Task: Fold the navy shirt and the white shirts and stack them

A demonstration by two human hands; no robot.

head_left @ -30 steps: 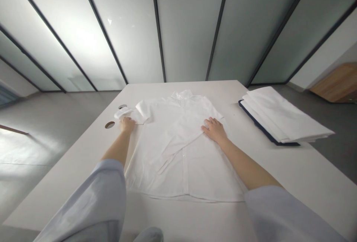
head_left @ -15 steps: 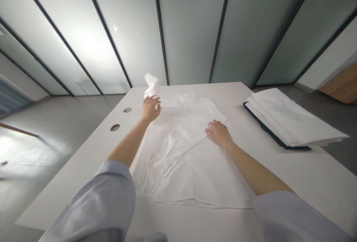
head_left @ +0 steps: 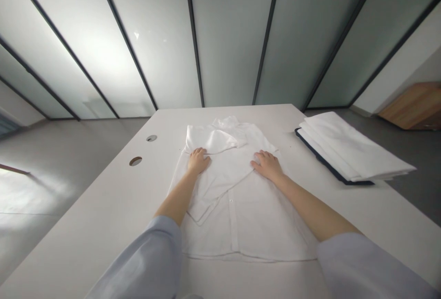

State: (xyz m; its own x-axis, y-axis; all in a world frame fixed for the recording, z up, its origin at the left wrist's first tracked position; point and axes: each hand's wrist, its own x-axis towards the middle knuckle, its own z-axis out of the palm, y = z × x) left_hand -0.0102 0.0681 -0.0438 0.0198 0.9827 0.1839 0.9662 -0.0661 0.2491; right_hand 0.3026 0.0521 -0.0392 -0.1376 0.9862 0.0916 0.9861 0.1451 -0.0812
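A white button-up shirt lies front up on the worktop, its collar pointing away from the person. One sleeve is folded across the chest. The left hand rests open and flat on the shirt, holding nothing, just below that folded sleeve. The right hand is also open and flat, with its fingers a little spread, and rests on the shirt's upper part without gripping it. To the right of the shirt, a stack of folded white cloth sits on a dark-edged board near the worktop's edge. Two round holes pierce the worktop left of the shirt.
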